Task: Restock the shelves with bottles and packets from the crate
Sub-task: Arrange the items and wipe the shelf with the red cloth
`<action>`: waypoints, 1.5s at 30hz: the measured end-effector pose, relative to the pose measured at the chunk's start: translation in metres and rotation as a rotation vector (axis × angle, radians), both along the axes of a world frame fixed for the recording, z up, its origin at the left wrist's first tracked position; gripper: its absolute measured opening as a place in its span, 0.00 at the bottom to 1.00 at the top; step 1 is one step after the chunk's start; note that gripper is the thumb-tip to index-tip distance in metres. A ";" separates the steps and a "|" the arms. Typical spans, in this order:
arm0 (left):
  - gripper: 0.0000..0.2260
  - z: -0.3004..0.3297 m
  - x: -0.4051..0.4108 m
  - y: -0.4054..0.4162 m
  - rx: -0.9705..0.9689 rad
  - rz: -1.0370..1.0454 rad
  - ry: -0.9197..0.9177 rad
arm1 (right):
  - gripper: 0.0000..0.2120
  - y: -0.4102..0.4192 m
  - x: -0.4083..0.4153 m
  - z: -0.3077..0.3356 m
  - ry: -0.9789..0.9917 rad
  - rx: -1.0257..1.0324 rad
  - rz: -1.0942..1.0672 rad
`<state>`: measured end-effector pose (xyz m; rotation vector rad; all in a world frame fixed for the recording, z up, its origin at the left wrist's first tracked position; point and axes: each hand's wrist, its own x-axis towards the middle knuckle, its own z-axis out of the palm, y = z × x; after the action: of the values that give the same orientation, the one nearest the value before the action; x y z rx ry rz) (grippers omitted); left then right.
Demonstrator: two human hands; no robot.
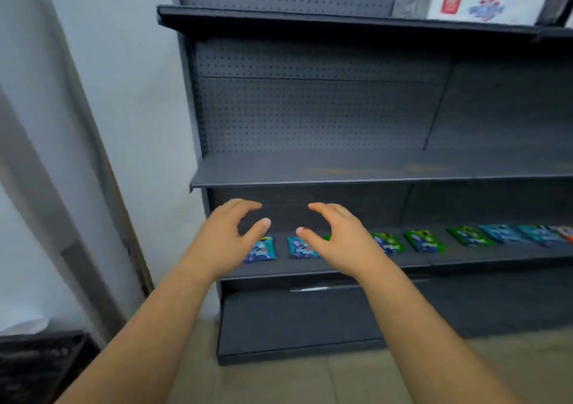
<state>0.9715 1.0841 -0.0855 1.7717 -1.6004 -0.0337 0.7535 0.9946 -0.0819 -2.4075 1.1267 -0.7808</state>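
Note:
A dark grey shelving unit fills the view. Its lower shelf [418, 262] carries a row of small packets lying flat: teal ones [297, 248] at the left, green ones [424, 241] in the middle, more teal ones [502, 233] to the right. My left hand [228, 236] and my right hand [336, 236] hover side by side in front of the shelf's left end, fingers loosely spread and curved, holding nothing. The left hand partly covers a teal packet [262, 250]. A dark crate [40, 363] sits on the floor at the lower left.
The middle shelf [341, 168] is bare. A white printed carton [471, 3] lies on the top shelf [310, 19] at the right. A pale wall and a slanted grey post [62, 155] stand to the left. Beige floor runs below the unit.

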 end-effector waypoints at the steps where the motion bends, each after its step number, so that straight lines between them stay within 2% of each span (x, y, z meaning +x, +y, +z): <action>1: 0.28 -0.003 -0.019 -0.014 0.002 -0.030 0.005 | 0.28 -0.007 -0.022 0.000 -0.005 0.001 -0.025; 8: 0.28 -0.006 -0.138 -0.100 -0.008 -0.164 -0.011 | 0.29 -0.062 -0.152 -0.006 -0.042 -0.006 -0.147; 15: 0.29 0.008 -0.215 -0.199 -0.024 -0.260 -0.045 | 0.29 -0.145 -0.242 -0.005 -0.102 0.018 -0.289; 23: 0.22 -0.005 -0.297 -0.372 -0.045 -0.475 -0.050 | 0.28 -0.261 -0.322 -0.016 -0.064 0.045 -0.495; 26: 0.24 0.005 -0.340 -0.440 -0.064 -0.579 -0.043 | 0.28 -0.305 -0.360 -0.001 -0.058 0.016 -0.601; 32: 0.25 0.017 -0.448 -0.541 -0.123 -0.781 0.031 | 0.29 -0.368 -0.449 0.016 -0.021 -0.015 -0.786; 36: 0.26 0.007 -0.528 -0.590 -0.092 -0.877 0.022 | 0.29 -0.394 -0.519 0.011 -0.015 -0.009 -0.884; 45: 0.28 0.008 -0.722 -0.676 -0.047 -0.959 -0.025 | 0.29 -0.453 -0.695 0.004 -0.024 -0.003 -0.971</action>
<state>0.2492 0.4083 -0.0775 0.8277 -2.2921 -0.4160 0.0588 0.5412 -0.0780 -1.7373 2.3001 -1.0479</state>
